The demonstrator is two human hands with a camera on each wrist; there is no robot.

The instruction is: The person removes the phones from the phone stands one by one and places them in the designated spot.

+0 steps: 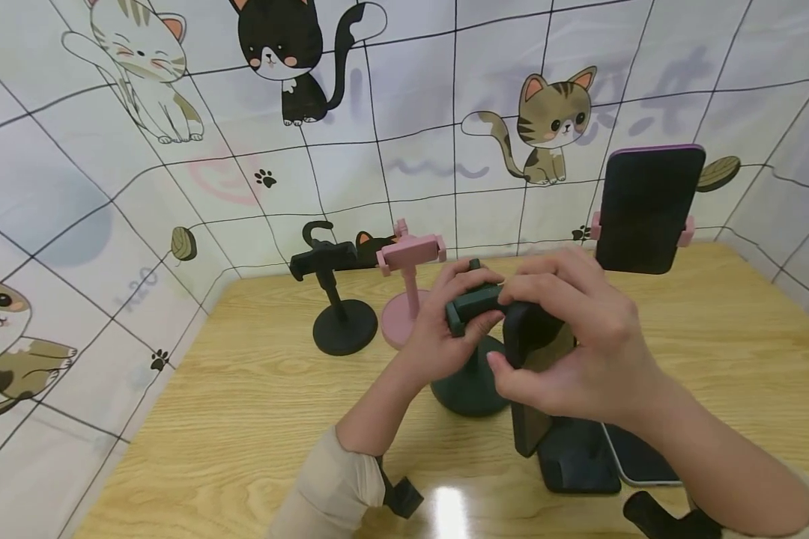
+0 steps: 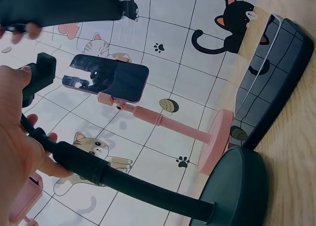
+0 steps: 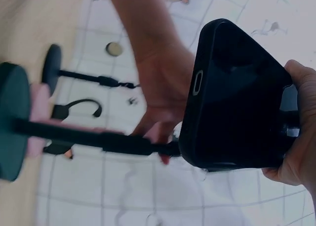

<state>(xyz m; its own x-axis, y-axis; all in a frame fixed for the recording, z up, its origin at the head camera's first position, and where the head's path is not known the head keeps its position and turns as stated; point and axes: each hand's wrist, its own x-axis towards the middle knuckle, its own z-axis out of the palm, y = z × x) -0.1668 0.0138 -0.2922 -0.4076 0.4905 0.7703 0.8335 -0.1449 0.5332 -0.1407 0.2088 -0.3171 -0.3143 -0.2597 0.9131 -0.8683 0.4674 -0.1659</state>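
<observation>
My left hand (image 1: 434, 340) grips the dark green phone stand (image 1: 470, 393) by its clamp head, with the thumb and fingers around it. The stand's round base rests on the table, and its ribbed neck (image 2: 81, 161) shows in the left wrist view. My right hand (image 1: 586, 344) holds a black-cased phone (image 1: 532, 427), pinched between thumb and fingers and tilted on edge just right of the clamp. In the right wrist view, the phone (image 3: 237, 102) hides part of the clamp head; whether the two touch I cannot tell.
At the back left stand a black phone stand (image 1: 344, 329) and a pink one (image 1: 411, 254). On the right, pink clamps hold an upright phone (image 1: 650, 209). Two phones, one dark (image 1: 580, 460) and one silver-edged (image 1: 647, 453), lie beneath my right hand. A cat-printed cloth (image 1: 418, 105) hangs behind.
</observation>
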